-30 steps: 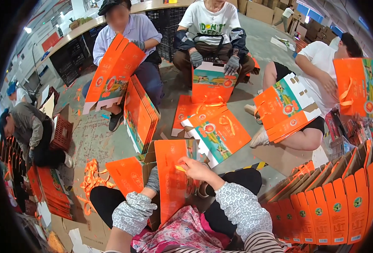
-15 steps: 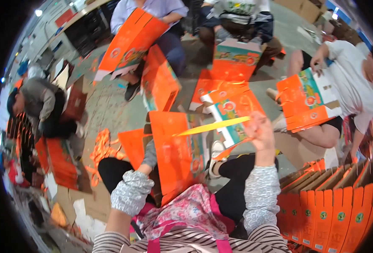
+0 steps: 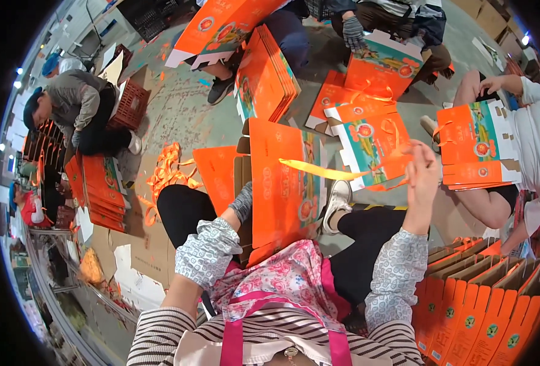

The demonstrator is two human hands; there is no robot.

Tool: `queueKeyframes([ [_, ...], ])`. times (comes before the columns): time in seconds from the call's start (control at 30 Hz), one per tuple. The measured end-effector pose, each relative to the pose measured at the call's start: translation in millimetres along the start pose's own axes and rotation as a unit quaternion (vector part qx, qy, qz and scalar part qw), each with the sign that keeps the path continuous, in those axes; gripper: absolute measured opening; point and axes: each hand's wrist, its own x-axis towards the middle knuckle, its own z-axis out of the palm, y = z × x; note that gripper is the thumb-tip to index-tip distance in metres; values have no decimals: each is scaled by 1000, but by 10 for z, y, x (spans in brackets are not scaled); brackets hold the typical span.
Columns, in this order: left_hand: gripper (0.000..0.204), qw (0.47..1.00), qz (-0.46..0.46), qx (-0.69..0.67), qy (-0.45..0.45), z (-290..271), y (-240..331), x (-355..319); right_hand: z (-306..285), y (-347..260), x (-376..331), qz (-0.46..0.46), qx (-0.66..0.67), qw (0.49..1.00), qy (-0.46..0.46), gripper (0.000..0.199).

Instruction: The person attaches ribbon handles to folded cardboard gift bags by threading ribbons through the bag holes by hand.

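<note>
An orange carton [image 3: 273, 201] with a green printed side stands between my knees. My left hand [image 3: 243, 202], in a grey glove, reaches behind its near-left panel; the fingers are hidden there. From a slot in the front panel an orange ribbon [image 3: 325, 172] runs out to the right, sagging slightly. My bare right hand [image 3: 422, 168] pinches the ribbon's far end, raised above my right knee. Just beyond the ribbon lies a flat orange and green carton [image 3: 373, 143] with its own ribbon handle. Behind my carton, to its left, leans another orange panel [image 3: 216, 177].
A pile of loose orange ribbons [image 3: 171, 171] lies left of my knee on flattened cardboard [image 3: 145, 244]. At right stands a row of orange cartons [image 3: 465, 311]. Co-workers sit around with cartons; one at the left [image 3: 78, 104] is beside a red crate [image 3: 132, 107]. A carton stack [image 3: 267, 79] leans ahead.
The whole view has shifted, so things sit farther right and higher. My right hand has drawn the ribbon farther from the carton, and the ribbon now hangs less straight.
</note>
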Motion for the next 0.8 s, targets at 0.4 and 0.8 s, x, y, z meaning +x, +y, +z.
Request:
queueKeyframes([
  [0.4,16,995,-25,96,-20,94,-92,-151,1029,1027,-537,29,-333,901,-276,13],
  [0.8,21,934,80,312,-154,-426,-283,203,1230,1684,-1033,21,-457,828,-325,11],
])
